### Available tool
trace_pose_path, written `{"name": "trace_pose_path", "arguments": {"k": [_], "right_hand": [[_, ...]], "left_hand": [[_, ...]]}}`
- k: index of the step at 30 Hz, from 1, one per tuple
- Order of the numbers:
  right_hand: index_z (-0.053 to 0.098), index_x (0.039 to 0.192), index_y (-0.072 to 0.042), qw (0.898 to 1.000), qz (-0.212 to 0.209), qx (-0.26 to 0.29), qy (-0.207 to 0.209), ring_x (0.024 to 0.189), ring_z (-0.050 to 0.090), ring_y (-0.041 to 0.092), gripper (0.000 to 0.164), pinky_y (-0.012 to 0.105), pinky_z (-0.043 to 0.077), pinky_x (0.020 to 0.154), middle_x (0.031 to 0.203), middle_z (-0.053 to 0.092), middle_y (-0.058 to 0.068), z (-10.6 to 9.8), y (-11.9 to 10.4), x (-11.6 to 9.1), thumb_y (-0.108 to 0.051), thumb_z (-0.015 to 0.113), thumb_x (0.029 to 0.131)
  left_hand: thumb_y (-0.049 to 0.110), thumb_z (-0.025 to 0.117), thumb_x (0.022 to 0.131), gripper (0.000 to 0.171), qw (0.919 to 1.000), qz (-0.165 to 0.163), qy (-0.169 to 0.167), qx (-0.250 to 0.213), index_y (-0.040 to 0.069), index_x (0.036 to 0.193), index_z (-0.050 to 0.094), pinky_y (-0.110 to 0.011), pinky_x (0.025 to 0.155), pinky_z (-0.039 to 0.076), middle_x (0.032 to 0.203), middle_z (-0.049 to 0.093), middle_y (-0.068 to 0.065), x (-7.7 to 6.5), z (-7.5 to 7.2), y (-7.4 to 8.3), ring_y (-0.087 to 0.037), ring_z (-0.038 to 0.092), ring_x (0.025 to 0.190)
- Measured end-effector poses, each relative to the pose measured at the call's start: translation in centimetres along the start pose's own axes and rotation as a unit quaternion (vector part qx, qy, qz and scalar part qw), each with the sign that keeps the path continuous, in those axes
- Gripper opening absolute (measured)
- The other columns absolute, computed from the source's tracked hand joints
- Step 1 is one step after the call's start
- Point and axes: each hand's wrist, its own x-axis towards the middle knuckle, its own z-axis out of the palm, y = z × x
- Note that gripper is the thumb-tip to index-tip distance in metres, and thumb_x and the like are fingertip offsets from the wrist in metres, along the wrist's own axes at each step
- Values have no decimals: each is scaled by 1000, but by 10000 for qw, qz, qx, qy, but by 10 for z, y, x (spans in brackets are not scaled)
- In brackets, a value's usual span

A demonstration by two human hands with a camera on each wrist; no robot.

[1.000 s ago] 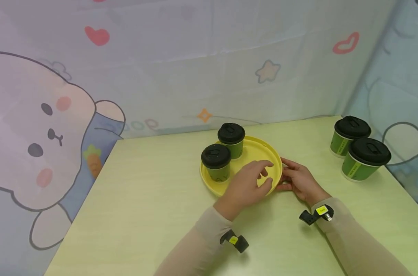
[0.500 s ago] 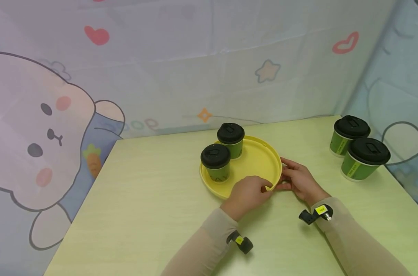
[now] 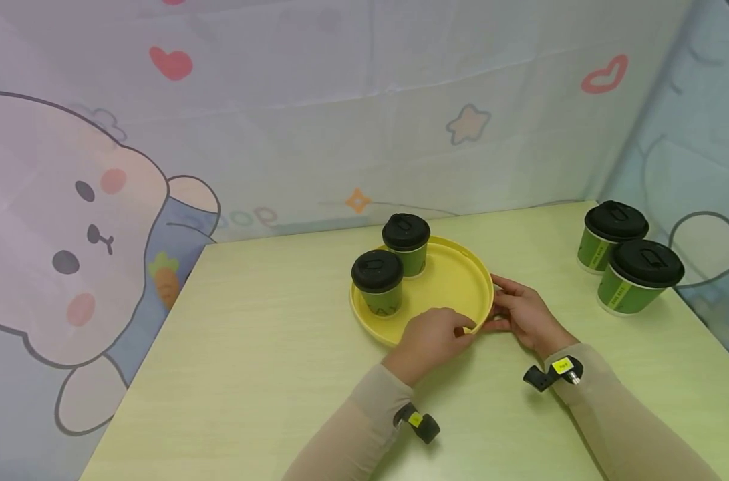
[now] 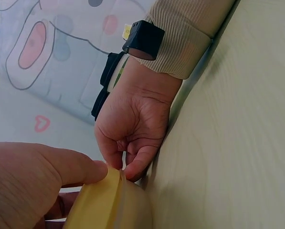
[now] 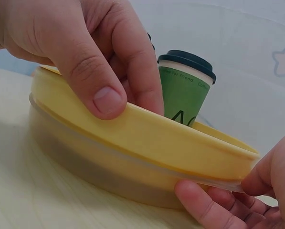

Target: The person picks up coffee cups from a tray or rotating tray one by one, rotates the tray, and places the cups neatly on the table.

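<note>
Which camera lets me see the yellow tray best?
The head view: it shows the yellow tray from above, most of it, with the left hand and two lidded cups covering parts. The right wrist view shows its outer side up close, partly behind that hand; the left wrist view catches just a cut-off piece of it.

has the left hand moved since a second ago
Yes, in the head view the left hand moved nearer the bottom edge relative to the unshifted yellow tray, and now pinches its near rim.

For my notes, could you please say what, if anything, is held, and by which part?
The yellow tray: left hand pinching its near right rim, right hand gripping its right edge.
</note>
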Motion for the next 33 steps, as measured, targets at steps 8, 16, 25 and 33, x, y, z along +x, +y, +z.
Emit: {"name": "trace_pose_path", "arguments": {"k": [8, 16, 25, 33], "right_hand": [[24, 160, -4, 9999, 54, 144, 15, 74, 68, 14, 56, 33, 60, 66, 98, 69, 1, 2, 1, 1, -7, 43, 107], [23, 160, -3, 9999, 47, 162, -27, 74, 67, 14, 56, 32, 60, 67, 97, 68, 1, 2, 1, 0, -8, 43, 108], [23, 160, -3, 9999, 41, 114, -41, 75, 68, 15, 57, 33, 60, 68, 97, 69, 0, 2, 0, 0, -9, 45, 108], [22, 160, -2, 9999, 14, 163, -45, 74, 68, 14, 57, 33, 60, 67, 98, 69, 0, 2, 0, 0, -8, 44, 108]], "left_hand": [[33, 68, 96, 20, 9998, 194, -68, -61, 28, 113, 78, -17, 70, 44, 85, 66, 16, -8, -4, -10, 0, 57, 79], [31, 69, 97, 22, 9987, 436, -191, -193, 26, 116, 77, -16, 72, 45, 89, 67, 16, -13, -6, -20, 0, 58, 81], [30, 69, 97, 23, 9975, 408, -434, -371, 26, 118, 76, -16, 71, 45, 91, 67, 16, -16, -11, -26, 0, 57, 82], [30, 70, 96, 23, 9966, 454, -459, -512, 27, 118, 77, -16, 74, 45, 97, 69, 16, -22, -14, -33, 0, 59, 86]]}}
